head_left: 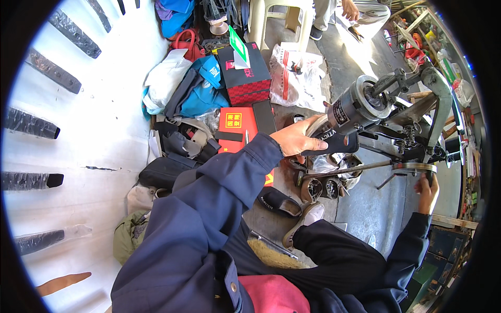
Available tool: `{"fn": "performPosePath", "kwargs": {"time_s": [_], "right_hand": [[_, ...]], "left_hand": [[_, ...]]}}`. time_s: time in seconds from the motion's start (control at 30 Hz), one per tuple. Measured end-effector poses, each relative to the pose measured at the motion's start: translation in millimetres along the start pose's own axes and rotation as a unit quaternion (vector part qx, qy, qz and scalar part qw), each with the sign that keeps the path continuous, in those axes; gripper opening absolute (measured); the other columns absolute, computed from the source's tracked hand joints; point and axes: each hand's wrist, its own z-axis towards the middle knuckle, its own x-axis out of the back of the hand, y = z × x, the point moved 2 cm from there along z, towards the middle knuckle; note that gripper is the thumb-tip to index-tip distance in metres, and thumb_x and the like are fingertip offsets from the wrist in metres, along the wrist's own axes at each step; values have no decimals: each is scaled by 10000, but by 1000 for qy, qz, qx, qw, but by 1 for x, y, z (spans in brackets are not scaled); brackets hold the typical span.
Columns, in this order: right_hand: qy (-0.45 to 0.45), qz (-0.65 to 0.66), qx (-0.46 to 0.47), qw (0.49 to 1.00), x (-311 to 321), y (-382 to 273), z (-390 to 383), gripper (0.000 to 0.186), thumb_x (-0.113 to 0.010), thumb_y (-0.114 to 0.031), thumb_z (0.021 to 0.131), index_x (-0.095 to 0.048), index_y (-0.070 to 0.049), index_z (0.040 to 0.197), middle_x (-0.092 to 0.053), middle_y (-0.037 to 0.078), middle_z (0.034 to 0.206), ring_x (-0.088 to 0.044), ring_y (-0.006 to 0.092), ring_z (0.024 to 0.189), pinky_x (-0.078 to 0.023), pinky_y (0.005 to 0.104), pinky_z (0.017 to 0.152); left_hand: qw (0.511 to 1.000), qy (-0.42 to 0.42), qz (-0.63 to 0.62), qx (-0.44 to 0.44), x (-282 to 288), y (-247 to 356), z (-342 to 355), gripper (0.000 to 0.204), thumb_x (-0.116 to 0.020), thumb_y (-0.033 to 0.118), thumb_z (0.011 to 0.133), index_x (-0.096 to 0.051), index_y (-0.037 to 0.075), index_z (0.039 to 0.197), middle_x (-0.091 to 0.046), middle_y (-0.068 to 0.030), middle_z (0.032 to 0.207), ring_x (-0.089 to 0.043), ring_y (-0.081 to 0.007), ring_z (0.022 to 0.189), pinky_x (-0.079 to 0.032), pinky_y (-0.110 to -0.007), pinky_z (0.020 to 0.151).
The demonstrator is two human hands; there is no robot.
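My left hand (pixel 296 138) grips a black slide sandal (pixel 339 144) with pale lettering, its thumb on top. The sandal lies against the lower side of a metal hand-cranked shoe-sewing machine (pixel 360 104), whose round grey head leans toward me. To the right, my right hand (pixel 428 192) has its fingers at the rim of the machine's handwheel (pixel 415 167). Where the sandal meets the needle is hidden. A matching black slide (pixel 281 202) rests on the floor near my shoe (pixel 308 221).
Beyond my left arm are a red box (pixel 232 120), a black phone-like slab (pixel 264 117), a black-and-red box (pixel 245 78) and blue bags (pixel 209 86). Worn shoes (pixel 312 189) lie below the machine. Another person (pixel 355 10) sits beyond, near a white plastic stool (pixel 284 15).
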Motion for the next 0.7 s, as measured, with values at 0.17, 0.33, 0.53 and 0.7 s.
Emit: {"fn": "performPosePath", "kwargs": {"time_s": [0.17,0.33,0.53,0.7], "right_hand": [[104,-72,-97,987,17,93,28,76,-598,-161,988,-593,-110,930,-543,-6,622,-497,85,463,-351,251,390],[-109,-54,-240,963,-47,99,-3,140,-629,-188,983,-559,-73,945,-585,49,636,-580,142,454,-408,279,368],[-210,-7,-99,973,-81,0,-30,235,-656,-237,960,-591,-12,951,-645,55,705,-635,129,573,-449,243,500],[28,-3,-2,1000,-6,4,-1,143,-632,-205,957,-608,-71,914,-584,-3,670,-546,92,539,-384,234,482]], "left_hand": [[1000,-2,-17,8,0,1,-4,819,-775,305,903,-317,116,1556,-582,-38,1176,-593,-107,870,-542,-268,540],[1000,-9,-14,3,0,2,-4,817,-769,297,908,-313,113,1560,-579,-34,1165,-591,-107,854,-538,-268,533],[1000,-16,-14,1,2,0,-2,760,-756,301,921,-345,100,1528,-574,-30,1126,-586,-104,834,-541,-267,543],[1000,-9,-1,-4,3,0,-4,787,-766,295,912,-332,100,1538,-579,-32,1141,-584,-102,837,-538,-262,540]]}}
